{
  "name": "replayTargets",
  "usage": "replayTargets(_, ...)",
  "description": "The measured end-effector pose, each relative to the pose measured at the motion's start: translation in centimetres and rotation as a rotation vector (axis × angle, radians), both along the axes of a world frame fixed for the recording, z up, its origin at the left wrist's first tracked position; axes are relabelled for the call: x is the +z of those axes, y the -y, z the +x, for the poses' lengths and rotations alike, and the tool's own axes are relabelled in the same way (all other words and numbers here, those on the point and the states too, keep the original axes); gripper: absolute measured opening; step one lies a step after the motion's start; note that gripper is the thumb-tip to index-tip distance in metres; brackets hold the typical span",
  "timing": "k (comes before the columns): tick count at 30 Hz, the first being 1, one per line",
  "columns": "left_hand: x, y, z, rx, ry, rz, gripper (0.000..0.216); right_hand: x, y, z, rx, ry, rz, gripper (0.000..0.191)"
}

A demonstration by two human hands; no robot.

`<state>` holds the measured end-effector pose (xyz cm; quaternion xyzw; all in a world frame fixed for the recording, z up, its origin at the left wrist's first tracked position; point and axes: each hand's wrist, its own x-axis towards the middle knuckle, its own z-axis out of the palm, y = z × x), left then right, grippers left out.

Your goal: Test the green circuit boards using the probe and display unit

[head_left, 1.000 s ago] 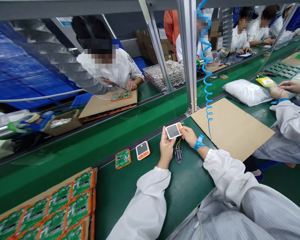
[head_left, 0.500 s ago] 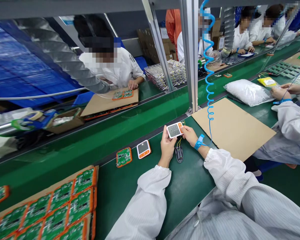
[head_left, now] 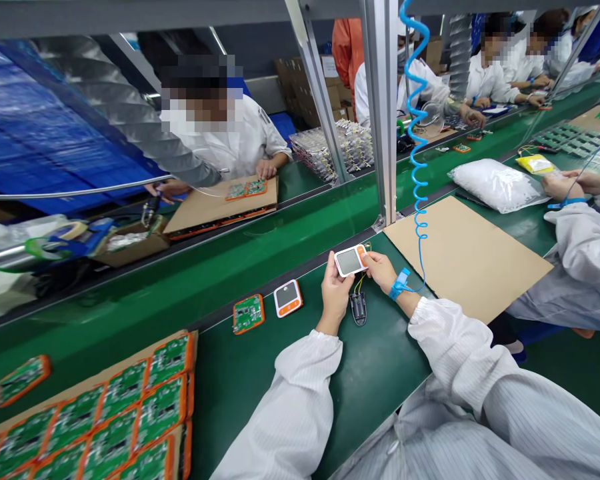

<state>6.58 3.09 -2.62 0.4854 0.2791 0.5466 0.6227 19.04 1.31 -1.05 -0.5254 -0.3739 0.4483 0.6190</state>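
Gripping opposite ends of a white-and-orange display unit, the left hand and right hand hold it near the far edge of the desk, a black battery holder just beside it.

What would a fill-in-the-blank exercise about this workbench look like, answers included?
The left hand and right hand hold a device cased in white and ____.
The wristband on the right wrist is ____.
As pictured, the circuit board nearest the second device lies to that device's ____.
The cardboard sheet is on the wearer's ____ side.
Missing words: orange; blue; left; right.
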Motion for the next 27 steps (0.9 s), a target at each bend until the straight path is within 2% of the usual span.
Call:
replayTargets(6, -0.05, -0.07, -0.12, 0.012, 0.02, -0.019, 0.096, -0.29, -0.17, 0.33, 0.134, -0.05, 0.029, 0.017)
replayTargets(9, -0.08, -0.11, -0.19, 0.013, 0.026, -0.019, 0.097, -0.37, -0.25, 0.52, 0.181, -0.059, 0.045, 0.021)
replayTargets(15, -0.14, -0.21, -0.16, 0.009, 0.032, -0.022, 0.096, -0.6, -0.32, 0.66, 0.204, -0.112, 0.055, 0.029)
replayTargets(27, 0.05, -0.08, -0.02, -0.005, 0.007, -0.025, 0.097, -0.67, -0.24, 0.68, 0.168, -0.148, 0.049, 0.029)
